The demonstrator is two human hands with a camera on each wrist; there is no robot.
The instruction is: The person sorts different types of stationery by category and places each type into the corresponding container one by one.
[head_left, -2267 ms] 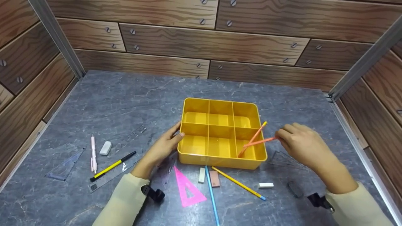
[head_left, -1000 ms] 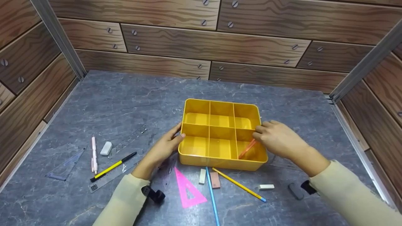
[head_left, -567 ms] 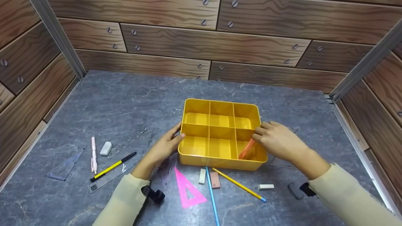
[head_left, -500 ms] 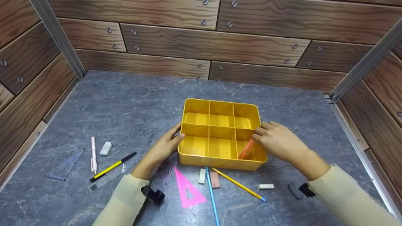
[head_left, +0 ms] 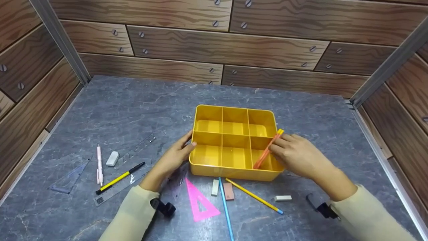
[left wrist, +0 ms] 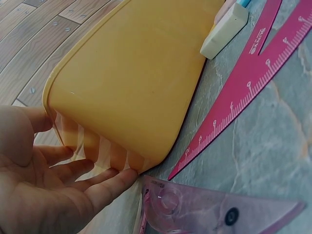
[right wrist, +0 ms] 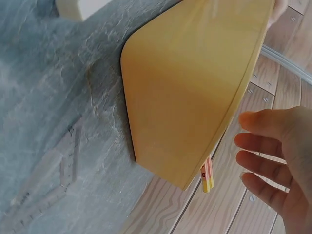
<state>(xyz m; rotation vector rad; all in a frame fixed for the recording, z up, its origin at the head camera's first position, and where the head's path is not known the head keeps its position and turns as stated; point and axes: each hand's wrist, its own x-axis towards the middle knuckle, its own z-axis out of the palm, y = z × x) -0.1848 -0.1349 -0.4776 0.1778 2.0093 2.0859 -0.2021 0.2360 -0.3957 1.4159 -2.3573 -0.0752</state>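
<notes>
A yellow six-compartment organizer box [head_left: 234, 171] stands on the table. My left hand [head_left: 175, 154] holds its left side, thumb at the rim and fingers against the outer wall, as the left wrist view also shows. Two orange pencils [head_left: 265, 154] with yellow ends lie side by side in the front right compartment, leaning on the right rim; their yellow tips poke past the rim in the right wrist view. Beside that rim is my right hand [head_left: 299, 155], its fingers loosely bent and apart from the pencils, holding nothing in the right wrist view [right wrist: 278, 161].
In front of the box lie a pink set square [head_left: 202, 214], a blue pencil [head_left: 225, 209], a yellow pencil [head_left: 255, 196] and several erasers. Left of it are a pink pen [head_left: 99, 165], a yellow-black pen [head_left: 120, 177], a white eraser [head_left: 112, 158] and clear rulers.
My right hand brought the second orange pencil into the front right compartment, gathered both together at the rim, then let go and drew back slightly. My left hand stayed on the box.
</notes>
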